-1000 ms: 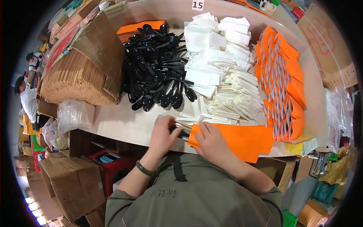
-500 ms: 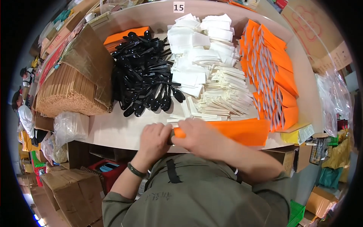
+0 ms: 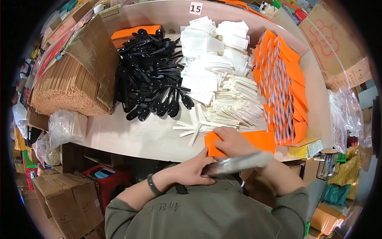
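Note:
My left hand (image 3: 197, 169) is at the front edge of the table, its thumb and fingers closed on one end of a long grey thing (image 3: 238, 163). Motion smears that thing, so its kind is unclear; it slants up to the right, in front of my right forearm. My right hand (image 3: 234, 142) grips the left part of flat orange paper sleeves (image 3: 260, 138) lying along the table's front edge, its fingers bent over them. My left fingertips come close to the sleeves' lower left corner. Loose pale, wrapped flat sticks (image 3: 193, 129) lie just beyond.
Black plastic spoons (image 3: 151, 79) are heaped left of white paper packets (image 3: 203, 59). Overlapping orange sleeves (image 3: 282, 91) stand along the right side. A torn carton (image 3: 71, 87) packed with thin brown sticks is at the left. A yellow box (image 3: 306, 149) sits at the right front corner.
My hands have moved apart and to the right. The right one now grips the orange sleeves farther right, and a blurred grey thing has come into sight at the left hand.

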A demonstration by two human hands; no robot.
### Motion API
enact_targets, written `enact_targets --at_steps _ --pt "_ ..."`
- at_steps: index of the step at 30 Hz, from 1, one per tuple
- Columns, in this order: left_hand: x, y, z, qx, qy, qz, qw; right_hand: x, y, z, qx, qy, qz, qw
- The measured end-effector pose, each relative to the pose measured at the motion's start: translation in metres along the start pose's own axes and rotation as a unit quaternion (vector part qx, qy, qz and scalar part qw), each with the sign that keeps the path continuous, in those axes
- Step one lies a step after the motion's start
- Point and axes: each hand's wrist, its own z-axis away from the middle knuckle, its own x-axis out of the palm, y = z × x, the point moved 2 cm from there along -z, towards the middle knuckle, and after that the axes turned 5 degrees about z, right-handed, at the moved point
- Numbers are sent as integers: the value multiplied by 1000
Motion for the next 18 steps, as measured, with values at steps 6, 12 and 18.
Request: enact_targets --at_steps 6,12,18 --pt "-53 -62 28 -175 214 22 961 22 -24 -19 159 77 77 981" --pt "-76 -33 18 -224 338 -202 891 46 -19 -27 328 68 8 942" --pt "-59 -24 80 -196 231 -365 880 48 -6 -27 406 32 -96 908"
